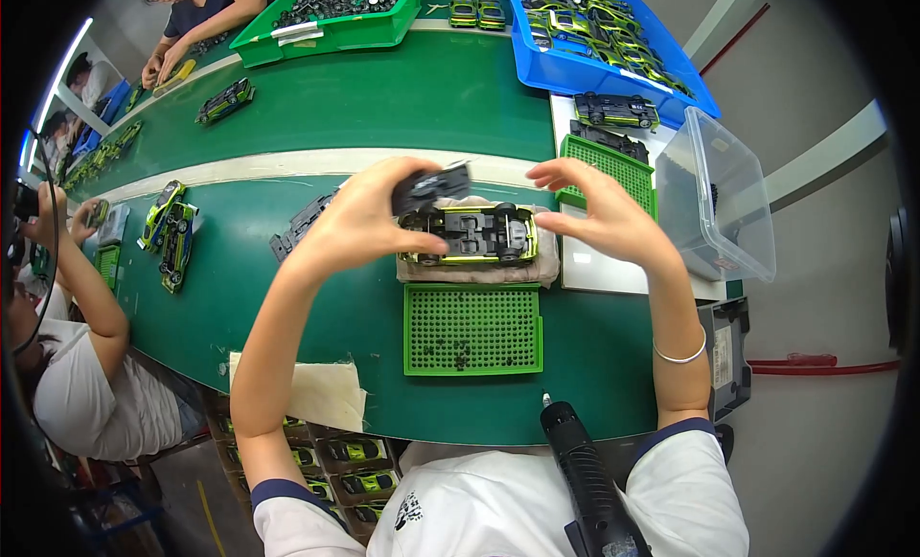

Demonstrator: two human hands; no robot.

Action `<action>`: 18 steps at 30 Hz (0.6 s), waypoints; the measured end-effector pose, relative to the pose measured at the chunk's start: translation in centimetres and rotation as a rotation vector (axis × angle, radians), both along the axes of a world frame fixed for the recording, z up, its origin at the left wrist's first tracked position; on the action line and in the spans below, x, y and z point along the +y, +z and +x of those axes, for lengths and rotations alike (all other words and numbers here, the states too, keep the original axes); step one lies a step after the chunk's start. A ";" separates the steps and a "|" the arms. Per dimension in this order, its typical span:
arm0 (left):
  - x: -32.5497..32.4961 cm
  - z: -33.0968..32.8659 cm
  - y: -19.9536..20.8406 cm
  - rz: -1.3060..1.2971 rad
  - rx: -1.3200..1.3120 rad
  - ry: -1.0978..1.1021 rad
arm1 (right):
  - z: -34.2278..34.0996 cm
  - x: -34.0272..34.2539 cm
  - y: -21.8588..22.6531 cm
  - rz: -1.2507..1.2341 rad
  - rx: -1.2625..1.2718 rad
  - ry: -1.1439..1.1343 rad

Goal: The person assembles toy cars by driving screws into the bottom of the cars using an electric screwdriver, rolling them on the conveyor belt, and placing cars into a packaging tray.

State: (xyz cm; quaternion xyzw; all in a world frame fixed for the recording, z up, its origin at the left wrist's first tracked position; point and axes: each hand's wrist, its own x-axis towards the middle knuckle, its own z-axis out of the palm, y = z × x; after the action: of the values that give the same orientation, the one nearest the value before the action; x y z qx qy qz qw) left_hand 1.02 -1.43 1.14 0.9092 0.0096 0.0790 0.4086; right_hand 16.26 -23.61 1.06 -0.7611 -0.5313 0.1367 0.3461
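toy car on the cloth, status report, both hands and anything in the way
Left hand holding dark plastic part. Right hand open, beside car. Toy car on cloth, insides showing. Left hand partly covers its left end.

The single fisheye view looks from the person's head, steeply downward and forward, upright and unmirrored. The white short-sleeved shirt with dark blue cuffs [489, 509] fills the near lower edge; the bare left hand [369, 212] and bare right hand [604, 212] sit mid-frame. Beyond, the smooth green tabletop [604, 356] stretches away, straight edges bending toward the dark rim.
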 end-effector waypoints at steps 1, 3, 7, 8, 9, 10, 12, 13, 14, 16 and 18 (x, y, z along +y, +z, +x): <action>0.5 -0.8 0.0 -0.028 0.031 0.014 | -0.3 0.5 -0.3 0.004 0.034 0.016; 0.5 -1.8 -0.3 -0.036 0.046 0.018 | -0.8 1.1 -0.7 0.007 0.067 0.029; 1.2 -2.5 -1.1 -0.093 0.043 0.027 | -1.3 1.8 -1.1 -0.084 -0.022 0.110; 1.4 -2.5 -1.0 -0.119 0.047 0.027 | -1.4 1.7 -1.1 -0.104 -0.033 0.102; 1.6 -2.5 -1.1 -0.182 0.057 0.030 | -1.5 1.7 -1.3 -0.114 -0.035 0.087; 1.8 -2.6 -1.2 -0.183 0.056 0.033 | -1.6 1.7 -1.2 -0.115 -0.036 0.090; 2.1 -2.8 -1.5 -0.239 -0.011 0.077 | -1.8 1.9 -1.0 -0.140 -0.042 0.072; 2.3 -2.9 -1.2 -0.242 0.018 0.060 | -1.9 1.8 -1.0 -0.140 -0.042 0.072; 2.4 -3.0 -1.2 -0.242 0.019 0.060 | -1.9 1.8 -1.0 -0.134 -0.055 0.072; 2.7 -3.2 -1.1 -0.506 -0.025 0.088 | -2.0 1.7 -0.9 -0.127 -0.068 0.071; 3.2 -3.3 -1.4 -0.562 -0.077 0.048 | -2.1 1.7 -0.9 -0.142 -0.098 0.070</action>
State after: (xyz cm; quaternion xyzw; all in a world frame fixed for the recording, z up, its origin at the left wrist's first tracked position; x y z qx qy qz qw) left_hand -2.31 1.76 -0.22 0.7561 0.0373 0.1173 0.6428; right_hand 14.21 -21.93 0.20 -0.7705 -0.5628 0.1489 0.2598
